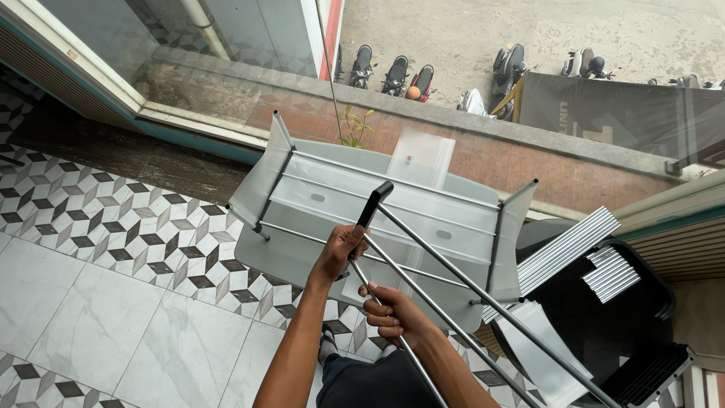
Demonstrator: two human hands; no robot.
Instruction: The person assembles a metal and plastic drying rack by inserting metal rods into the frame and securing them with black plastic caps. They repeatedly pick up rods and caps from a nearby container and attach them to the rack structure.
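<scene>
You're standing on a tiled floor (91, 302): large pale marble-look squares near you, then a band of black, grey and white cube-pattern tiles running toward a glass wall (136, 38) with a pale frame. Beyond the glass there's a concrete ledge, a small green plant (353, 127), and a street with parked scooters (393, 74) seen from above.

Your left hand (338, 253) is closed tight around a black handle (372, 205) at the end of a thin metal rod; fingers wrap it fully, thumb side up. Your right hand (396, 313) sits lower and nearer your body, fingers curled in a narrow grip on the metal rods (423, 279) where they come together. The rods are slim, round, shiny grey steel and run diagonally down to the lower right.

The frosted plastic shelf unit (393, 219) is held up in front of you, between your hands and the window, tilted. It's translucent white sheet panels, flat and rectangular, with side flaps, held by thin metal bars across and short posts at the corners.

On your right, a black chair (604, 332) carries a bundle of loose silver rods (574, 245), a second shorter bundle just beside it, and a flat translucent panel (540, 347) leaning over the seat edge.
</scene>
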